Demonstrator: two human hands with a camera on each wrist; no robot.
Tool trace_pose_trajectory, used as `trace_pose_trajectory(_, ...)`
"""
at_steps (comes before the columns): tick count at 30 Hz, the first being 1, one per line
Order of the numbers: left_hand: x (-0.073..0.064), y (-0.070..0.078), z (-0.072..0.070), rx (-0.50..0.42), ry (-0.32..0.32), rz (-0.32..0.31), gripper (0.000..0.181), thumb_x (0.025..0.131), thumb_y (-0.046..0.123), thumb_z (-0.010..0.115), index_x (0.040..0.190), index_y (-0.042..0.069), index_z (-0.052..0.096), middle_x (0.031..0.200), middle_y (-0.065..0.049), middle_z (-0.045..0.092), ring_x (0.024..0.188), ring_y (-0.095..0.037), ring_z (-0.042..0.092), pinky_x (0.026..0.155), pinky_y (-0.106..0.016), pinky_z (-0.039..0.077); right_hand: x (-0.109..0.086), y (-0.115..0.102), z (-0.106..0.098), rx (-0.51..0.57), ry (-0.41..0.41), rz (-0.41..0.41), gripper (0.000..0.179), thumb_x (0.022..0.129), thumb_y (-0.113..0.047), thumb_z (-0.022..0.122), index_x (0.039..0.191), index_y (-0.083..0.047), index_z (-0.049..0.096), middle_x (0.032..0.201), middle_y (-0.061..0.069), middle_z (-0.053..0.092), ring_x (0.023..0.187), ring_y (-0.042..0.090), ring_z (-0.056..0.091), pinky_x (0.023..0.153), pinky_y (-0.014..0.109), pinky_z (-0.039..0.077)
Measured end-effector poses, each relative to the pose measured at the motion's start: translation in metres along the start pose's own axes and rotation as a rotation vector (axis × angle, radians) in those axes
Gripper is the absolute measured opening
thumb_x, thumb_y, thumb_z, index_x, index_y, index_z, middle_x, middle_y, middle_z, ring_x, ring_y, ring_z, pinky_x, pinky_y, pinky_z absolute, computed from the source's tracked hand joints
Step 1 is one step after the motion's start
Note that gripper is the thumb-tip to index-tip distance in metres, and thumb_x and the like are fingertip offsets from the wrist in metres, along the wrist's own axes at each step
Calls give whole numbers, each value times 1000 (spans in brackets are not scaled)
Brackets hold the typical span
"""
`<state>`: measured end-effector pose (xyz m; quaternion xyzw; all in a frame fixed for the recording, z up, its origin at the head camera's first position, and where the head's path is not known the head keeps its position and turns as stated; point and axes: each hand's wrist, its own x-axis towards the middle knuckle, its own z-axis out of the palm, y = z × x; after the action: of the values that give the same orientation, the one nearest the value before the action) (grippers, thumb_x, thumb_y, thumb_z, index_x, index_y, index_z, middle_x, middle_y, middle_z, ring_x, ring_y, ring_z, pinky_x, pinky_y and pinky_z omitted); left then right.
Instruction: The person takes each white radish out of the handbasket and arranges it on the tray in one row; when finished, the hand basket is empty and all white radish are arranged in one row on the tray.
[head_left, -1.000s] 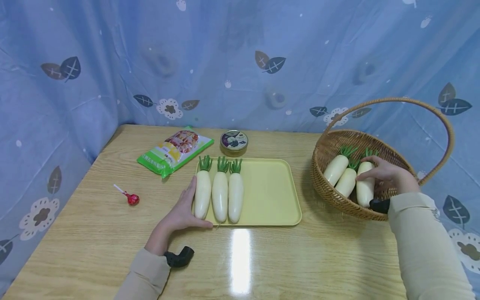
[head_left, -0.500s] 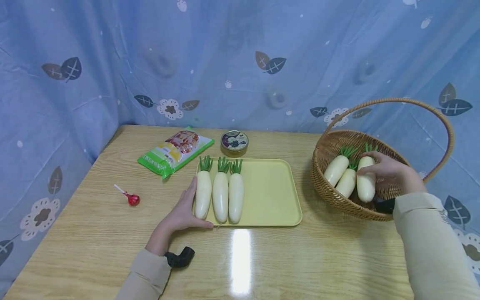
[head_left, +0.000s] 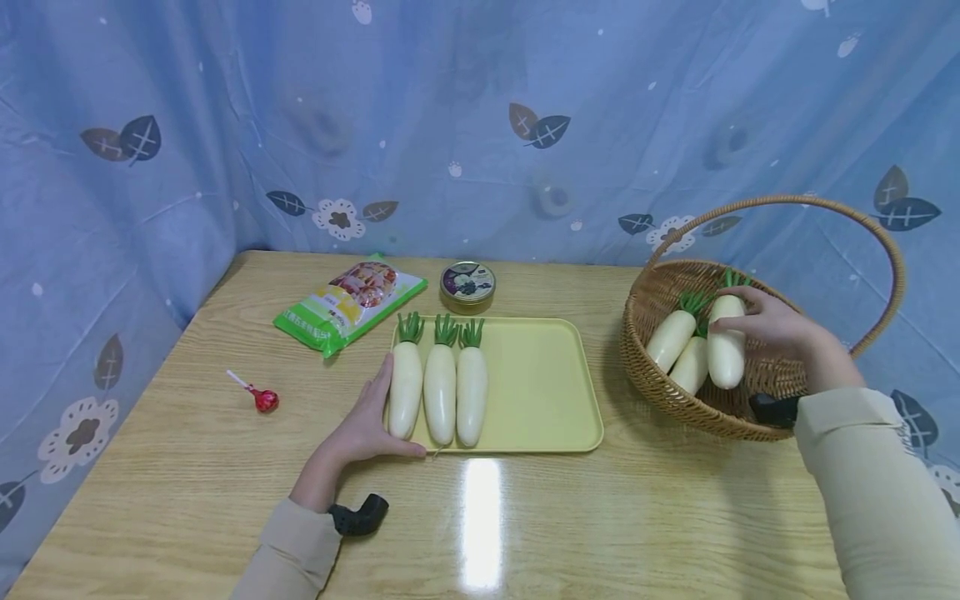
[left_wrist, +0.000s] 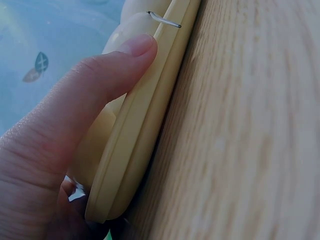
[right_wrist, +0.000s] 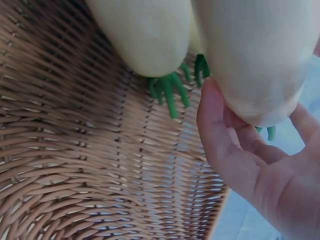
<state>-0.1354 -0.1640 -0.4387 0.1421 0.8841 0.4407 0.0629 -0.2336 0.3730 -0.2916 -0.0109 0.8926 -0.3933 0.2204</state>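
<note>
My right hand [head_left: 776, 325] grips a white radish [head_left: 726, 346] with green leaf stubs. It holds the radish above the inside of the wicker basket [head_left: 641, 379], where two more radishes [head_left: 672, 340] lie. In the right wrist view the fingers wrap the radish's leafy end [right_wrist: 265, 95]. My left hand [head_left: 363, 425] rests spread around the front left corner of a yellow tray [head_left: 543, 383], the thumb [left_wrist: 127, 60] over its rim in the left wrist view. Its other fingers run along the left side, mostly hidden there. Three radishes [head_left: 440, 392] lie side by side on the tray's left half.
Behind the tray stand a green-and-white food bag [head_left: 352, 304] and a round tin [head_left: 467, 283]. A red lollipop [head_left: 262, 398] lies on the table at left. The basket's tall handle [head_left: 795, 200] arches above the right hand. A blue curtain [head_left: 450, 125] hangs behind.
My right hand has lifted its radish up from among the others in the basket, drawing slightly back and to the right. The left hand and the tray have stayed put.
</note>
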Motion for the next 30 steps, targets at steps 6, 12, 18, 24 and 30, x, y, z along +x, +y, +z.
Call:
trace_pose_trajectory(6,0,0,-1,1,-2,-15,144,49,47,87,145,7,-13,152,-16,-3,138,-30,-1,110,-47,-2,-3,-12,4,34,8,-38,82,92,-27,55,145,-2,-2,133,42,13,115,54,32,83,53,47)
trace_pose_trajectory(12,0,1,-1,-2,-5,-22,144,49,48,86,145,8,-13,152,-16,-3,138,-30,-1,110,-48,-2,-9,-26,10,30,14,-70,80,92,-27,55,146,-3,2,134,38,18,116,52,33,84,54,46)
trace_pose_trajectory(18,-1,0,-1,0,-5,-17,144,49,48,86,145,7,-12,152,-16,-3,138,-29,-1,110,-47,-2,-18,-44,20,-16,37,-101,79,91,-28,57,146,-4,7,131,36,22,112,50,40,79,48,51)
trace_pose_trajectory(24,-1,-1,0,3,-3,-13,144,49,48,86,145,7,-12,152,-16,-3,138,-30,-1,110,-48,-2,-25,-61,31,-55,39,-121,79,90,-28,59,146,-5,8,129,35,25,108,49,43,76,47,52)
trace_pose_trajectory(30,0,-1,0,-3,0,-4,143,50,48,86,145,7,-12,152,-15,-3,138,-29,0,110,-47,-3,-29,-74,41,-91,39,-145,78,89,-28,60,146,-6,12,130,33,26,109,49,43,76,50,51)
